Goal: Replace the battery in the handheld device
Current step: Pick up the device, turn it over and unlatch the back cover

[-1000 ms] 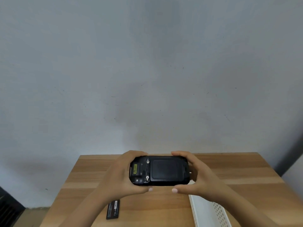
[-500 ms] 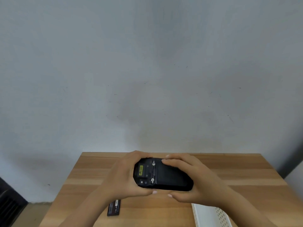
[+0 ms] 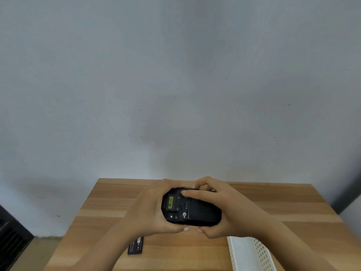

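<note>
A black handheld device (image 3: pixel 192 209) is held back side up above the wooden table (image 3: pixel 109 204), with a yellow label near its left end and a small latch screw by the cover. My left hand (image 3: pixel 148 210) grips its left end. My right hand (image 3: pixel 224 204) wraps the right end, with fingers laid across the top of the back cover. A flat black battery (image 3: pixel 135 245) lies on the table near my left forearm.
A white perforated tray (image 3: pixel 252 255) sits at the table's front right. A grey wall rises behind the table. A dark object stands on the floor at the far left (image 3: pixel 9 237).
My right hand has slid leftward over the device's back cover, fingers reaching toward the latch area. The device has tilted slightly and dropped a little in view.
</note>
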Available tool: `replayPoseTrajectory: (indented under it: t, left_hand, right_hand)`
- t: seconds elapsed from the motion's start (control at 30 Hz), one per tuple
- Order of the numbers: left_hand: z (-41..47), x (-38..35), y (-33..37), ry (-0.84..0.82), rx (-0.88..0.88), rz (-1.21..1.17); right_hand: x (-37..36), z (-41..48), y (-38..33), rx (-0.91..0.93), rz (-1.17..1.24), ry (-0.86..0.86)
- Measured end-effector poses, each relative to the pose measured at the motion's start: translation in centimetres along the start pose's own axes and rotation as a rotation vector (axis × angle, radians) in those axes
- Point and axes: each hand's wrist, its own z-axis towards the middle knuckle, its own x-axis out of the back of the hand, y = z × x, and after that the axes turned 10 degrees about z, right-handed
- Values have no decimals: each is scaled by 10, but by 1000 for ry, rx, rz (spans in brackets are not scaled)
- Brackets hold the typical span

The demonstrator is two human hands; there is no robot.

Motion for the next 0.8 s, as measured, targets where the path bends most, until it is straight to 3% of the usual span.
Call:
replayPoseTrajectory:
  t: [0.23,0.5,0.8]
  left_hand:
    - [1,-2,0,15,30,-28]
    - [3,-7,-3,10,63,12]
    - [6,-9,-2,1,51,26]
  right_hand:
    - [5,2,1,-19,-25,-72]
    - [-23,0,-12,-144,10,394]
    - [-35,3,-8,-175,-25,480]
